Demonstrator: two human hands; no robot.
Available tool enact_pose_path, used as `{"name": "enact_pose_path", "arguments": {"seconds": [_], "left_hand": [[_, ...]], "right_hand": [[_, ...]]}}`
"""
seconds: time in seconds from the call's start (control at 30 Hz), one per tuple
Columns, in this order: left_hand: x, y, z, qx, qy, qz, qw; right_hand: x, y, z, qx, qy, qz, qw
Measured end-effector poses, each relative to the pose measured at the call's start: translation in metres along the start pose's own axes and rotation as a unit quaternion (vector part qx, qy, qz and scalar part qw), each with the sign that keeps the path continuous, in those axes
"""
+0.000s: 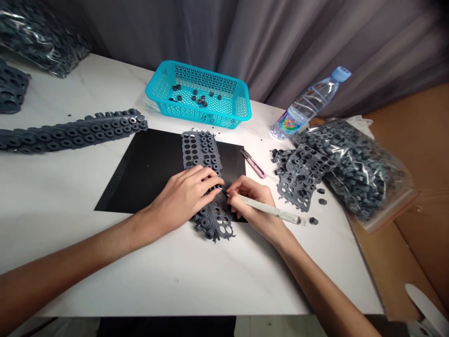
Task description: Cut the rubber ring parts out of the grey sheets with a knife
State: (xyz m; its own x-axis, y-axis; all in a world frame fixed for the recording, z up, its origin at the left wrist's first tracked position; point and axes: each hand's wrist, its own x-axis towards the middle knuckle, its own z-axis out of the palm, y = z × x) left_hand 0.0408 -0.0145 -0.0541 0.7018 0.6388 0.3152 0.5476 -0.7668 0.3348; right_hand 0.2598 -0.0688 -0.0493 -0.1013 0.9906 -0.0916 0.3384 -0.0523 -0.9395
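A grey rubber strip (201,150) of moulded rings, many of its holes empty, lies lengthwise on a black mat (150,168). My left hand (185,194) rests flat on the strip's middle, fingers spread and pressing it down. My right hand (250,203) is closed in a pen grip round a thin tape-wrapped tool (270,211). The tool's tip meets the strip just beside my left fingertips.
A turquoise basket (242,105) behind the mat holds several loose grey rings. A long ring strip (73,131) lies at left, a pink cutter (254,164) and emptied strips (301,175) at right. A water bottle (308,103) and a bag of rings (354,164) stand beyond.
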Motion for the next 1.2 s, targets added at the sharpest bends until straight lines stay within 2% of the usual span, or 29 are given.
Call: {"name": "enact_pose_path", "arguments": {"seconds": [0.23,0.5,0.6,0.7,0.77,0.87,0.97,1.03,1.13,1.2], "left_hand": [[0.003,0.0,-0.002,-0.016,0.009,-0.003,1.0],[0.002,0.006,0.001,0.08,0.037,0.058,0.994],[0.002,0.009,0.004,0.042,0.061,0.039,0.997],[0.006,0.009,0.002,-0.067,0.093,-0.025,0.993],[0.01,0.007,-0.002,-0.163,0.13,-0.087,0.974],[0.015,-0.002,-0.01,-0.344,0.148,-0.159,0.914],[0.014,-0.011,-0.015,-0.501,0.097,-0.192,0.838],[0.011,-0.014,-0.016,-0.551,0.065,-0.207,0.806],[0.005,-0.015,-0.014,-0.584,0.027,-0.225,0.779],[0.002,-0.014,-0.013,-0.589,-0.001,-0.227,0.776]], "right_hand": [[0.0,-0.006,-0.004,-0.04,-0.033,-0.009,0.999],[0.0,-0.005,-0.003,-0.038,-0.033,-0.014,0.999],[-0.001,-0.005,-0.002,-0.044,-0.024,-0.026,0.998],[-0.002,-0.006,-0.001,-0.064,-0.02,-0.038,0.997],[-0.002,-0.006,-0.001,-0.069,-0.02,-0.038,0.997],[-0.001,-0.002,-0.001,-0.035,-0.018,-0.018,0.999],[0.001,0.003,-0.002,0.05,-0.018,0.013,0.999],[0.002,0.005,-0.003,0.099,-0.002,0.015,0.995],[0.005,0.005,-0.004,0.126,0.042,0.0,0.991],[0.006,0.004,-0.004,0.123,0.057,0.0,0.991]]}}
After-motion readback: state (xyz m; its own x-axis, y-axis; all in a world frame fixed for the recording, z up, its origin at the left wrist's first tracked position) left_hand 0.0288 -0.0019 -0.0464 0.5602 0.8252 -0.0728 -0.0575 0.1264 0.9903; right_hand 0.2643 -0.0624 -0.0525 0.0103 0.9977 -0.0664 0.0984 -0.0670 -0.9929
